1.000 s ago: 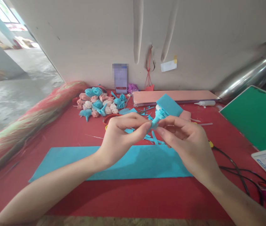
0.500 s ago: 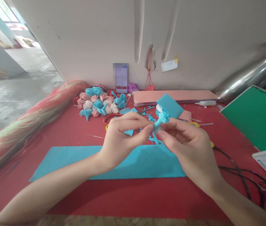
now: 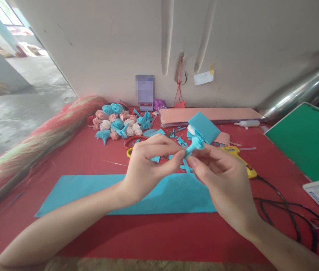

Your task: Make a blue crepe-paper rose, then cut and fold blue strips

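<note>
A small blue paper flower (image 3: 197,143) is held between my two hands, its ruffled head tilted up to the right and a narrow strip hanging below. My left hand (image 3: 155,165) pinches its base between thumb and fingers. Around the stem from the other side, my right hand (image 3: 224,173) closes its thumb and fingers. Beneath both hands a long blue paper sheet (image 3: 91,188) lies flat on the red table (image 3: 137,237). Just behind the flower is a folded blue paper stack (image 3: 204,127).
Finished pink, white and blue flowers (image 3: 117,124) are heaped at the back left. A yellow glue gun (image 3: 249,171) with a black cord lies right of my right hand. Scissors and scraps sit behind my hands. A phone (image 3: 146,92) leans on the wall; a green board (image 3: 309,143) stands right.
My right hand has shifted slightly left around the stem, showing more of the yellow glue gun. The flower has tipped a little and moved slightly right.
</note>
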A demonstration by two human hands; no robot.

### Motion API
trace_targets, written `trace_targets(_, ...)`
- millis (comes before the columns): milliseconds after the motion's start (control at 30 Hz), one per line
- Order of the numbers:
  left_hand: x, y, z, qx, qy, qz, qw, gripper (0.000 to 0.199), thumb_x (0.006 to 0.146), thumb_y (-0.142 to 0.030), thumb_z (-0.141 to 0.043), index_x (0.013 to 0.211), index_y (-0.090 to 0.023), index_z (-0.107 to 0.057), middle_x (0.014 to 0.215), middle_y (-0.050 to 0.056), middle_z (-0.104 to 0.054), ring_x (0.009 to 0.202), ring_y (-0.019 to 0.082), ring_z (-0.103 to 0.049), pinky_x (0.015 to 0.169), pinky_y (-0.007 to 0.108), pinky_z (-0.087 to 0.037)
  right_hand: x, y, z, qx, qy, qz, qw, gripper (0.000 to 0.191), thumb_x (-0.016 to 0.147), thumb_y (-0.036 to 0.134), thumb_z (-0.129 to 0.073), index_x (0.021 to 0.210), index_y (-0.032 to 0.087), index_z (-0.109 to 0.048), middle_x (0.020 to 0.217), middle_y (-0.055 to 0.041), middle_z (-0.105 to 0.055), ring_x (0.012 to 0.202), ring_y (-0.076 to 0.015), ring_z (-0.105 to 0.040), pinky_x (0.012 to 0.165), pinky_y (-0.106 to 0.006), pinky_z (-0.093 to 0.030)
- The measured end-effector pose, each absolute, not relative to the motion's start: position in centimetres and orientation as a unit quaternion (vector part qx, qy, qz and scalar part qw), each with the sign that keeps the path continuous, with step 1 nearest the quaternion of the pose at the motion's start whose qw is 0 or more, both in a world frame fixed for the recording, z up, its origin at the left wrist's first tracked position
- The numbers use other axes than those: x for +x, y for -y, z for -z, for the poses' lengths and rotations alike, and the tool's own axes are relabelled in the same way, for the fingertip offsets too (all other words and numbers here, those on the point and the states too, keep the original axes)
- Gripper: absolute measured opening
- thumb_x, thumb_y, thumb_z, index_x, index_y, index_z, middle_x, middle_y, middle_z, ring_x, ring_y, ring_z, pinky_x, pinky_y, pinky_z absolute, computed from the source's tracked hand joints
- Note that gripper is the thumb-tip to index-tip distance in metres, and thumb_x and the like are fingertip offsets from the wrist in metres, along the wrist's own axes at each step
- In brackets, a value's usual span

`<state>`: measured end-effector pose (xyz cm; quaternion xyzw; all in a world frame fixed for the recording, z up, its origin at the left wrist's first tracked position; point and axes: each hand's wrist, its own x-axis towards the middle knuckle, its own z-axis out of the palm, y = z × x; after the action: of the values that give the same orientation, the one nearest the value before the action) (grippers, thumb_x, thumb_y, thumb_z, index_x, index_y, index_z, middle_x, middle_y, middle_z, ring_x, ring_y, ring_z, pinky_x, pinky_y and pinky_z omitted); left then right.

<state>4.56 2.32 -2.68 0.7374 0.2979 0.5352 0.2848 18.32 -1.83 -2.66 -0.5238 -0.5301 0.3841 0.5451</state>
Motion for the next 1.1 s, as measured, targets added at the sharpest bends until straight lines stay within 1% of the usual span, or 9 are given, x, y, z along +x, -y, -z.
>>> trace_targets(100,4.58,-2.31,2.72,0.735,-0.298,-0.538,0.286,0.018,0.076,-0.008,-0.063,0.062,-0.018,-0.068,0.065,0.000,-0.065,0.060,0.010,-0.058,0.058,0.023,-0.052,18.27,1.94,2.86,-0.522,0.524,-0.385,0.552,0.009,0.074,0.025,-0.064,0.066,0.021,-0.063,0.053,0.0042,-0.051,0.045,-0.0069,-0.041,0.039,-0.018,-0.035)
trace_targets(333,4.50,-2.24,2.63,0.729,-0.304,-0.541,0.290,0.017,0.076,-0.008,-0.063,0.064,-0.019,-0.071,0.066,0.000,-0.066,0.059,0.010,-0.057,0.055,0.022,-0.050,18.10,2.04,3.45,-0.500,0.514,-0.376,0.587,0.009,0.077,0.029,-0.066,0.071,0.022,-0.067,0.059,0.0028,-0.057,0.047,-0.0073,-0.043,0.039,-0.019,-0.036)
trace_targets(467,4.44,-2.38,2.58,0.727,-0.305,-0.545,0.284,0.018,0.075,-0.007,-0.063,0.065,-0.019,-0.072,0.065,-0.001,-0.065,0.058,0.009,-0.056,0.053,0.021,-0.049,17.95,2.06,3.48,-0.467,0.502,-0.396,0.611,0.007,0.079,0.025,-0.065,0.076,0.023,-0.070,0.067,0.0026,-0.060,0.045,-0.0050,-0.040,0.038,-0.019,-0.034)
trace_targets(633,4.39,-2.68,2.70,0.732,-0.293,-0.559,0.256,0.017,0.077,-0.008,-0.064,0.066,-0.019,-0.073,0.066,-0.001,-0.066,0.059,0.010,-0.057,0.053,0.021,-0.049,17.93,2.20,3.42,-0.454,0.499,-0.398,0.622,0.012,0.083,0.024,-0.060,0.080,0.024,-0.072,0.077,0.0002,-0.064,0.052,-0.0066,-0.045,0.040,-0.020,-0.034)
trace_targets(700,4.36,-2.78,2.76,0.734,-0.291,-0.562,0.246,0.018,0.077,-0.009,-0.064,0.068,-0.020,-0.073,0.067,-0.001,-0.066,0.060,0.010,-0.057,0.054,0.023,-0.049,17.98,2.28,3.41,-0.457,0.502,-0.396,0.618,0.014,0.084,0.026,-0.058,0.080,0.024,-0.072,0.074,-0.0002,-0.061,0.051,-0.0075,-0.043,0.039,-0.021,-0.033)
trace_targets(800,4.32,-2.87,2.84,0.736,-0.291,-0.560,0.246,0.019,0.077,-0.009,-0.063,0.069,-0.022,-0.074,0.068,-0.001,-0.066,0.061,0.011,-0.057,0.056,0.023,-0.050,18.08,2.38,3.37,-0.460,0.504,-0.410,0.605,0.018,0.087,0.031,-0.056,0.079,0.023,-0.070,0.063,0.0013,-0.052,0.049,-0.0087,-0.039,0.039,-0.022,-0.031)
trace_targets(967,4.32,-2.87,3.00,0.723,-0.284,-0.566,0.276,0.017,0.076,-0.008,-0.066,0.073,-0.023,-0.075,0.069,-0.002,-0.067,0.062,0.010,-0.058,0.055,0.022,-0.050,18.26,2.31,3.21,-0.466,0.508,-0.412,0.596,0.025,0.088,0.032,-0.053,0.067,0.022,-0.064,0.059,0.0015,-0.047,0.048,-0.0093,-0.037,0.040,-0.024,-0.029)
trace_targets(1100,4.31,-2.87,3.10,0.715,-0.279,-0.570,0.294,0.015,0.075,-0.009,-0.069,0.078,-0.022,-0.076,0.074,-0.001,-0.068,0.067,0.010,-0.061,0.061,0.021,-0.052,18.37,2.18,3.06,-0.457,0.519,-0.409,0.595,0.023,0.090,0.030,-0.050,0.073,0.022,-0.066,0.056,0.0031,-0.043,0.048,-0.0095,-0.037,0.042,-0.025,-0.029)
